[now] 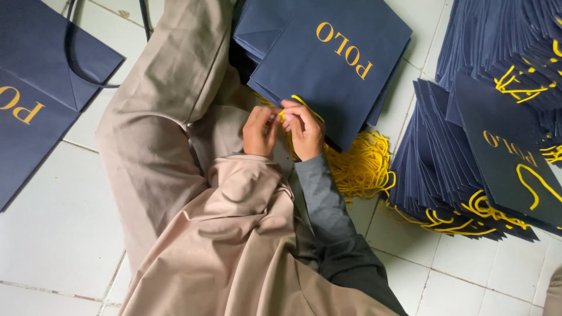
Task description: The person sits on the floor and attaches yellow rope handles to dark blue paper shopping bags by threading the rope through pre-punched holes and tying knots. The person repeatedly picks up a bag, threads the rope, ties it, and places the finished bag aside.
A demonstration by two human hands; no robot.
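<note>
I sit on a white tiled floor. A flat navy paper bag [333,58] with gold lettering lies on my lap, on top of a few more. My left hand [259,131] and my right hand [304,130] meet at the bag's near edge. Both pinch a yellow cord [300,100] that runs into that edge. A loose heap of yellow cords [360,169] lies just right of my right hand.
A tall fanned stack of navy bags with yellow cord handles [468,164] fills the right side. More flat navy bags [35,88] lie at the left, one with a dark handle. My beige-clad knee [158,117] is raised at the centre-left.
</note>
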